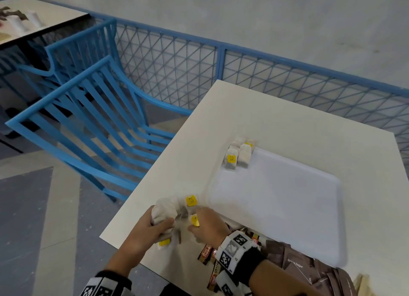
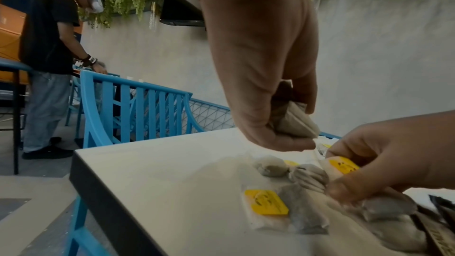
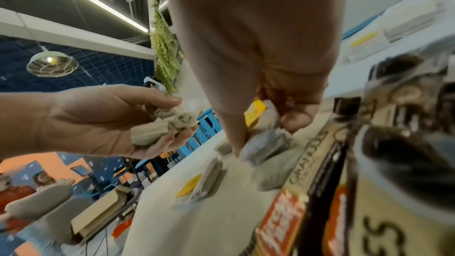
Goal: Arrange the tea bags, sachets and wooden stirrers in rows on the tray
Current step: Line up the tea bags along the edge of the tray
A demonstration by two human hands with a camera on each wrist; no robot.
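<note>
White laminate makes up the tabletop (image 1: 276, 118), and a white tray (image 1: 287, 207) lies on its right half. From the head view, a small cluster of tea bags (image 1: 240, 155) with yellow tags sits at the tray's far left corner, partly over the rim. Near the tabletop's front left corner the left hand (image 1: 143, 231) has its fingers curled round a bunch of tea bags (image 1: 164, 210), and the right hand (image 1: 208, 225) just beside it pinches one tea bag with a yellow tag (image 1: 195, 221). Loose tea bags lie on the tabletop between and under the two hands. Brown and orange sachets (image 1: 208, 254) lie in a heap under the right wrist, beside darker brown sachets (image 1: 294, 264) at the tray's near edge.

Only the left wrist view shows the loose tea bags on the tabletop clearly: one flat with a yellow tag (image 2: 267, 202), and two bunched ones behind it. It also shows the left hand (image 2: 261, 65) with thumb and fingers closed on a folded bag (image 2: 293, 122), and a person standing at another table beyond the blue chair (image 2: 138, 108).

Only the right wrist view shows the left palm (image 3: 93, 124) from inside, its fingers wrapped over crumpled bags (image 3: 165, 127), and the right fingers (image 3: 295, 118) clamped on a bag with a yellow tag. The sachets fill its right side, blurred. I cannot make out the wooden stirrers in any view.
</note>
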